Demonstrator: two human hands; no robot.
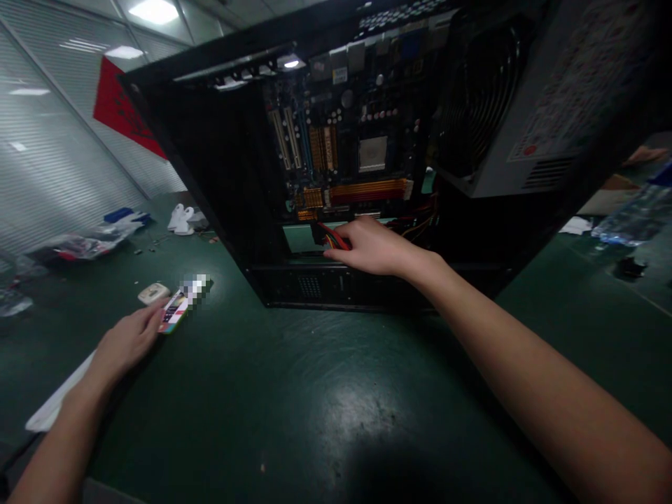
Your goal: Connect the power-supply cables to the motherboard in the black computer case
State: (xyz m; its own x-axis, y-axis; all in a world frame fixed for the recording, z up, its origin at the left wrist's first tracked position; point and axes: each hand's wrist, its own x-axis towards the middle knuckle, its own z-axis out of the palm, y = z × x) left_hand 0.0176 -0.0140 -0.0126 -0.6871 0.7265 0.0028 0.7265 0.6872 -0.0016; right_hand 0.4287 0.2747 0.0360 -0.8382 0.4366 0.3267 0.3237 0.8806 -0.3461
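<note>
An open black computer case point(299, 285) stands on the green table, its inside facing me. Within it are a motherboard point(346, 115) with a bare square chip and, at the upper right, a grey power supply point(551, 112). Below the motherboard, my right hand point(370, 246) is closed on a bundle of red, yellow and black cables point(336, 238). Over at the left, my left hand point(129, 339) rests on the table, its fingers closed at the lower end of a phone point(181, 304) with a colourful screen, partly pixelated.
Beside the phone lies a small round-cornered pale case point(153, 294). Plastic bags point(84, 241) and white items point(183, 218) are farther back left. A clear plastic bag point(624, 217) and a small black part point(628, 267) lie at the right. Part of another person's hand point(647, 154) shows there.
</note>
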